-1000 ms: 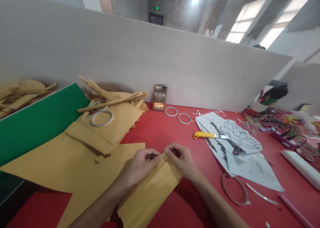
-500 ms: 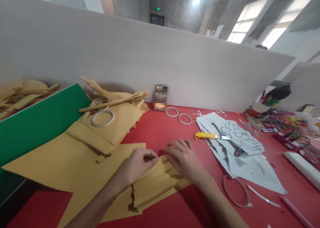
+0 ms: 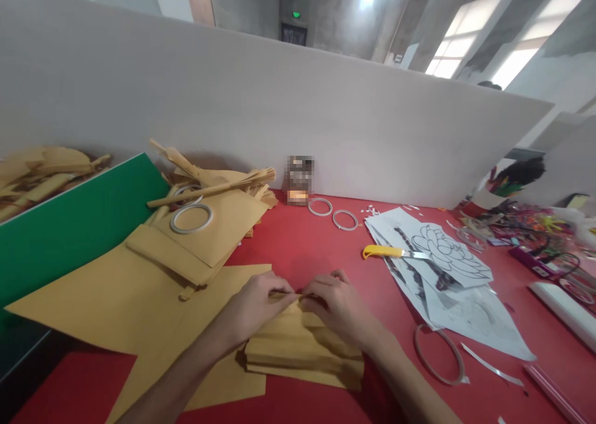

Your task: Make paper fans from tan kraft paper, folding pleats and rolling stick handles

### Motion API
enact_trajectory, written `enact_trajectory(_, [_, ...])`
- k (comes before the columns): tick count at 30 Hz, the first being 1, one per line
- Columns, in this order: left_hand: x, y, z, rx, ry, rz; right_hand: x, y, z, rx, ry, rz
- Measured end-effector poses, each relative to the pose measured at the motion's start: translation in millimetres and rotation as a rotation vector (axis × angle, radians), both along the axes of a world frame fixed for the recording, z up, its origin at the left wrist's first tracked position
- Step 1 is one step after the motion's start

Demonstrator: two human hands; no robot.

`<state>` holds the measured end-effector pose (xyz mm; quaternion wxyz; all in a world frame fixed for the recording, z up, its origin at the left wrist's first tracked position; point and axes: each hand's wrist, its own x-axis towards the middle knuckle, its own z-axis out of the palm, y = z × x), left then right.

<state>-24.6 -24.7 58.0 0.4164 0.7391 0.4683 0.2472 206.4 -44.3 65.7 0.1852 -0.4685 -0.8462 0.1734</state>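
Note:
Both hands are at the far edge of a pleated sheet of brown kraft paper (image 3: 302, 349), whose folds run from side to side. My left hand (image 3: 261, 300) pinches that edge between thumb and fingers. Close beside it, my right hand (image 3: 333, 306) has its fingers curled onto the same edge, with the thumb underneath out of sight. The pleated sheet's left end overlaps a flat sheet of kraft paper (image 3: 223, 380) on the red table (image 3: 302, 244).
To the left are stacked kraft paper (image 3: 228, 225), a tape roll (image 3: 190, 219) and a green panel (image 3: 84, 213). On the right a yellow-handled knife (image 3: 384, 251) rests across printed drawings (image 3: 447, 262), near another tape ring (image 3: 440, 356). A white partition (image 3: 279, 101) stands behind.
My right hand has closed from spread fingers into a grip and moved slightly down beside my left. The pleated paper has turned, its right end now lower.

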Motion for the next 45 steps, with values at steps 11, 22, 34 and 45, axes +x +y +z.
enact_trajectory(11, [0.1, -3.3, -7.9, -0.014, 0.026, 0.0, -0.7, -0.7, -5.7, -0.186, 0.162, -0.058])
enact_trajectory(22, [2.3, -4.7, -6.1, -0.038, 0.024, 0.029, 0.3, 1.7, -17.2, -0.264, 0.255, -0.089])
enact_trajectory(34, [3.3, -4.1, -10.4, -0.014, -0.039, 0.045, 0.3, 4.0, -13.1, -0.249, 0.286, -0.079])
enact_trajectory(45, [-0.2, -0.1, -10.6, 0.099, 0.04, 0.128, 3.1, 4.6, -11.8, -0.255, 0.338, -0.147])
